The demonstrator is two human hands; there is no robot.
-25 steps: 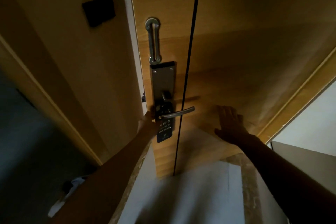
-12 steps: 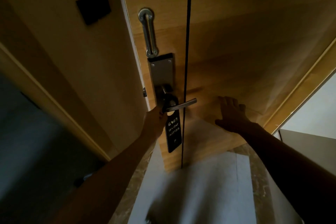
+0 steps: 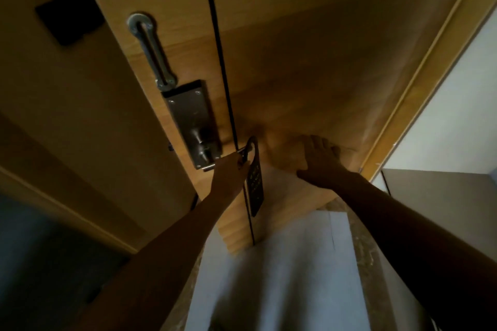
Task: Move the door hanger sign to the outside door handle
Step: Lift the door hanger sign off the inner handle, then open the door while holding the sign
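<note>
A narrow black door hanger sign (image 3: pixel 255 185) with small pale lettering hangs at the free tip of the lever handle (image 3: pixel 212 167), right of the metal lock plate (image 3: pixel 191 113). My left hand (image 3: pixel 228 176) is closed around the sign's top and the lever's end. Most of the lever is hidden under that hand. My right hand (image 3: pixel 320 160) lies flat and spread on the wooden door (image 3: pixel 309 67), to the right of the sign, holding nothing.
A metal swing-bar guard (image 3: pixel 150 48) is fixed above the lock plate. A dark square panel (image 3: pixel 68 16) sits on the wall left of the door. White wall (image 3: pixel 451 115) shows at right, pale floor (image 3: pixel 282 277) below.
The sign has slid outward along the lever from near the lock plate to its tip, with my left hand following to the right. My right hand stays flat on the door.
</note>
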